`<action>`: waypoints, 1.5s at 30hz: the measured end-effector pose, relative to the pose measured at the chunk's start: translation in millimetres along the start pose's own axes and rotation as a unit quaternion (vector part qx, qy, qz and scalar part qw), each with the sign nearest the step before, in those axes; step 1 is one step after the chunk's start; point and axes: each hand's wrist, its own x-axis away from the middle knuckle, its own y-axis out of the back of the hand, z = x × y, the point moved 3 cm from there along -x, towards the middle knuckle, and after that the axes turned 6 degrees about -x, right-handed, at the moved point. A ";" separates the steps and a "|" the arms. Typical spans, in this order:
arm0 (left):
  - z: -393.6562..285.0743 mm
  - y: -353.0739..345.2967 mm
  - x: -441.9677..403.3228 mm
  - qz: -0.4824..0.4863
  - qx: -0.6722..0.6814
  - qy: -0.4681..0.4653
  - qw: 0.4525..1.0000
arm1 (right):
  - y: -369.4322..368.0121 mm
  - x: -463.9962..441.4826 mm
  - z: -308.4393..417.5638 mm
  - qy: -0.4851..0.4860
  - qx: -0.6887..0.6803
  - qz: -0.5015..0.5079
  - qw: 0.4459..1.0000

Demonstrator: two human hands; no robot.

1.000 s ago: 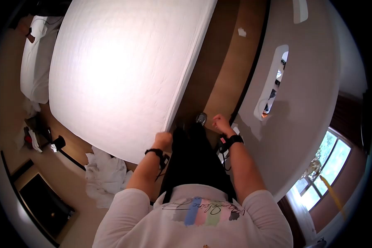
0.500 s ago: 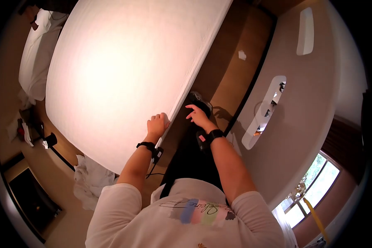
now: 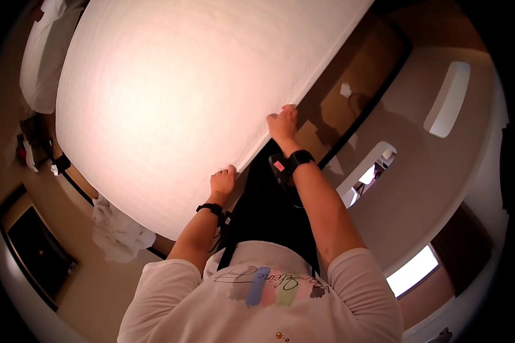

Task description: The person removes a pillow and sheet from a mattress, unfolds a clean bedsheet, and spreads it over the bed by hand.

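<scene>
A white bed sheet (image 3: 154, 114) lies smooth over a wide mattress. My left hand (image 3: 223, 180) is closed over the sheet's near side edge, its fingers curled at the rim. Farther up the same edge, my right hand (image 3: 283, 123) pinches the fabric, with the knuckles toward the mattress. Creases run along the edge between the two hands. Each wrist wears a black strap with a small box; the right box (image 3: 279, 165) carries a pink label.
Crumpled white linen (image 3: 120, 231) is heaped on the floor at the bed's lower left. A second white-covered bed (image 3: 48, 63) stands at the far left. To my right, a wall panel (image 3: 406, 194) with a slot-shaped mirror (image 3: 375, 171) borders the narrow floor strip. A white scrap (image 3: 345, 90) lies there.
My right hand has moved from open air beside the bed up and forward onto the sheet's edge and closed on it. My left hand stays at the edge. The view has turned slightly.
</scene>
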 end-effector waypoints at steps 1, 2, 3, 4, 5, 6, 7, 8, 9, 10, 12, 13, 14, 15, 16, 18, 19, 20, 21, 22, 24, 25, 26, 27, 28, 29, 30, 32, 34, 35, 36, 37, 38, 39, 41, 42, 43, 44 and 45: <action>1.0 1.4 -3.3 -0.001 0.006 0.005 1.000 | 6.9 -13.1 5.2 -0.013 0.014 -0.033 0.999; -2.0 3.0 -6.1 0.002 -0.005 0.000 1.000 | 12.6 -32.0 3.3 -0.023 0.002 -0.029 0.999; -2.8 3.4 -5.5 0.005 -0.015 -0.005 1.000 | 18.0 -45.1 3.7 0.003 -0.024 -0.041 0.999; -2.5 6.3 -4.3 0.004 -0.007 0.002 1.000 | 22.1 -53.1 5.7 0.003 -0.029 -0.058 0.998; -3.5 6.8 -3.3 0.028 0.018 -0.001 0.999 | 26.0 -60.3 7.0 0.004 -0.033 -0.075 0.997; -5.1 6.7 -1.2 0.051 0.044 -0.004 0.998 | 30.1 -66.8 7.4 0.011 -0.025 -0.071 0.997; -3.9 3.8 0.8 0.051 0.054 0.002 0.997 | 30.8 -71.9 4.0 0.006 -0.056 -0.071 0.996; -8.2 6.1 4.4 0.038 0.118 -0.028 0.992 | 34.4 -76.3 2.7 0.000 -0.086 -0.070 0.994; -13.7 9.6 8.8 0.023 0.182 -0.057 0.981 | 37.1 -78.5 1.9 0.006 -0.077 -0.064 0.995; -16.6 14.6 13.3 0.020 0.191 -0.052 0.980 | 40.3 -80.9 3.1 0.020 -0.046 -0.061 0.997; -26.4 23.2 30.4 0.049 0.221 -0.083 0.971 | 41.6 -89.2 -3.6 0.047 0.028 -0.080 0.995; -27.3 23.0 36.8 0.065 0.230 -0.059 0.969 | 43.5 -90.7 -1.0 0.059 0.033 -0.079 0.995; -26.4 23.6 35.1 0.072 0.220 -0.056 0.971 | 44.1 -90.6 -2.0 0.034 0.043 -0.076 0.996; -23.3 26.8 33.5 0.080 0.210 -0.055 0.973 | 46.8 -89.3 -1.0 0.008 0.052 -0.075 0.996; -19.9 23.1 31.0 0.070 0.214 -0.050 0.973 | 51.6 -87.3 3.3 0.020 0.052 -0.076 0.996; -18.4 16.6 9.0 0.012 0.184 -0.044 0.982 | 62.3 -92.5 5.6 -0.035 0.065 -0.080 0.994; -19.7 28.2 -4.9 0.000 0.185 -0.039 0.982 | 59.2 -106.6 -6.0 -0.017 0.071 -0.055 0.996; -22.8 42.7 -17.5 0.055 0.154 -0.016 0.986 | 65.7 -113.0 4.9 -0.006 0.087 -0.018 0.996; -26.5 56.4 -25.1 0.112 0.124 0.007 0.986 | 72.3 -115.7 14.7 0.004 0.105 0.021 0.994; -35.6 85.8 -44.0 0.108 0.128 0.013 0.986 | 80.4 -136.1 17.8 0.012 0.106 0.023 0.994; -44.8 144.8 -75.4 0.098 0.125 0.040 0.986 | 93.2 -167.5 29.2 0.079 0.062 0.008 0.995; -54.2 152.9 -94.2 0.095 0.130 0.047 0.986 | 102.5 -180.7 33.2 0.086 0.064 0.012 0.994; -64.9 151.3 -111.7 0.069 0.135 0.049 0.987 | 112.9 -190.6 27.0 0.061 0.057 -0.010 0.996; -75.3 148.5 -125.6 0.044 0.138 0.051 0.988 | 122.1 -200.2 19.3 0.032 0.049 -0.032 0.998; -87.8 153.2 -133.0 0.003 0.162 0.049 0.986 | 128.8 -208.4 12.8 0.075 0.044 -0.036 0.996; -88.1 157.4 -129.1 0.004 0.160 0.050 0.986 | 126.1 -205.5 11.1 0.074 0.042 -0.035 0.996; -86.3 164.1 -126.3 -0.019 0.154 0.047 0.987 | 115.8 -203.6 10.6 0.051 0.024 0.061 0.997; -78.1 188.3 -113.4 -0.099 0.156 0.037 0.982 | 103.4 -178.7 35.7 0.100 0.030 0.137 0.985; -204.6 238.1 -205.4 -0.070 0.137 0.061 0.986 | 185.5 -281.2 8.6 0.107 0.058 0.192 0.974; -194.8 261.7 -230.6 -0.054 0.133 0.080 0.986 | 183.5 -291.2 38.2 0.123 0.107 0.198 0.967; -201.6 270.8 -247.0 0.001 0.136 0.115 0.984 | 186.6 -296.1 30.5 0.109 0.112 0.212 0.965; -209.2 275.0 -252.1 0.001 0.134 0.115 0.984 | 188.8 -286.2 20.4 0.105 0.135 0.204 0.964; -218.1 278.2 -254.8 0.019 0.135 0.108 0.985 | 196.7 -279.1 17.7 0.083 0.128 0.217 0.964; -226.0 280.4 -256.4 0.036 0.136 0.103 0.985 | 204.9 -273.4 15.5 0.062 0.120 0.233 0.963; -242.3 323.0 -251.1 0.032 0.184 0.066 0.980 | 200.3 -296.2 -44.7 0.034 0.084 0.239 0.967; -257.1 336.8 -258.5 0.074 0.183 0.042 0.979 | 206.8 -318.6 -65.8 0.004 0.049 0.239 0.970; -261.5 345.2 -258.0 0.112 0.181 0.018 0.977 | 235.5 -320.0 -42.2 -0.086 -0.031 0.307 0.947; -261.3 363.4 -255.1 0.136 0.239 0.022 0.961 | 230.8 -342.9 -73.3 -0.136 -0.114 0.337 0.925; -261.5 369.7 -256.5 0.123 0.298 0.020 0.946 | 243.0 -365.7 -85.5 -0.116 -0.115 0.335 0.928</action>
